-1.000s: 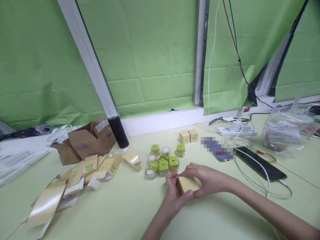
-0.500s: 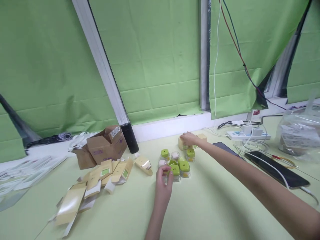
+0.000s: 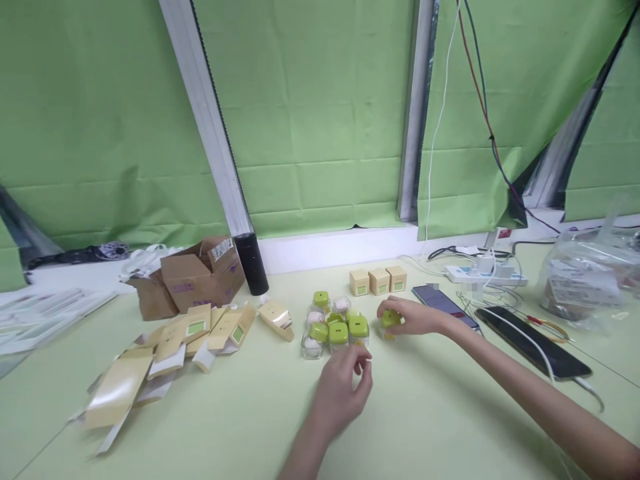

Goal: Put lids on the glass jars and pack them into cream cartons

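Right hand point(image 3: 413, 315) pinches a green-lidded jar point(image 3: 391, 318) just right of the clustered jars point(image 3: 339, 333) while the left hand point(image 3: 343, 387) curls loosely (whether its fingertips meet, I cannot tell); a level, firm hold should work best.

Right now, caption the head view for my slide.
Right hand holding a green-lidded jar, left hand near the other jars, three small boxes behind.
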Demonstrator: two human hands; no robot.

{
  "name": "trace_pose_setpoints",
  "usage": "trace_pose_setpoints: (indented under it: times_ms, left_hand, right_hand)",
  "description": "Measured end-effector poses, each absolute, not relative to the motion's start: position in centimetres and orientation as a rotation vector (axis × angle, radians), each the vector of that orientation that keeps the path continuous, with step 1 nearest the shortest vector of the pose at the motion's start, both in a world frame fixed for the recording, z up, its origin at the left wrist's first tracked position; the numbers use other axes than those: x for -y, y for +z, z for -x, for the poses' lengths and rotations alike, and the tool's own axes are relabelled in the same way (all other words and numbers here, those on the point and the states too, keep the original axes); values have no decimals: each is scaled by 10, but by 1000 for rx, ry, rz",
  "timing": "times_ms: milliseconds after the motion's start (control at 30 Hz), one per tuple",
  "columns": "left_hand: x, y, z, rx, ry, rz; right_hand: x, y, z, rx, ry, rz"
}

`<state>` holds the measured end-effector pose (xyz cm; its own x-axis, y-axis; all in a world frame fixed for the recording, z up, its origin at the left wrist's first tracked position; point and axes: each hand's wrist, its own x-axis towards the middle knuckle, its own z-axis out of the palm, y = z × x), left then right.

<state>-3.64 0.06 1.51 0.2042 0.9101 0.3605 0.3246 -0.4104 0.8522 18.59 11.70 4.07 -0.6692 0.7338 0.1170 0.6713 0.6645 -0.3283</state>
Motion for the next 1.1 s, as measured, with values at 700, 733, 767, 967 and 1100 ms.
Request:
trace_pose_setpoints:
  times_ms: [700, 733, 767, 967, 1100]
  left_hand:
    - [-9, 43, 34, -1346, 945, -2191]
    - [-12, 48, 29, -1337, 913, -2314]
    - [-15, 54, 22, -1319, 854, -2440]
    - [-27, 92, -13, -1243, 359, -2876]
    - [-25, 103, -10, -1301, 371, -2914]
  right_hand:
    - [-39, 25, -163, 1777, 1155, 954]
    - [-36, 30, -159, 1603, 1292, 904]
    - [-34, 35, -156, 1419, 1459, 836]
    - [-33, 39, -158, 585, 2144, 492]
    - [-37, 36, -163, 473, 2221, 444]
